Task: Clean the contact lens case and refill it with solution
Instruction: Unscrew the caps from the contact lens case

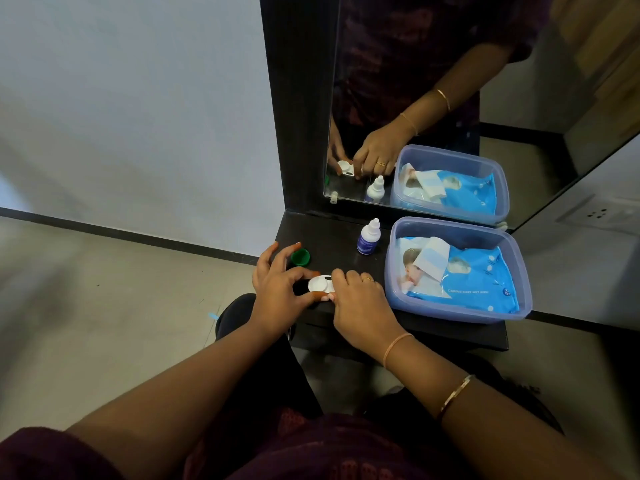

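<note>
A white contact lens case [320, 285] lies near the front edge of a dark shelf [332, 240]. My left hand [280, 289] pinches its left well between thumb and forefinger. My right hand [360, 299] covers the case's right end, fingers curled over it; whatever is under those fingers is hidden. A green cap [300, 257] lies upturned on the shelf just behind my left hand. A small solution bottle [369, 237] with a white nozzle and blue label stands upright further back.
A translucent plastic box [519, 271] holding a blue pack of wet wipes [460, 278] fills the shelf's right side. A mirror [450, 98] rises behind the shelf and repeats the scene. Tiled floor lies to the left, below the shelf's edge.
</note>
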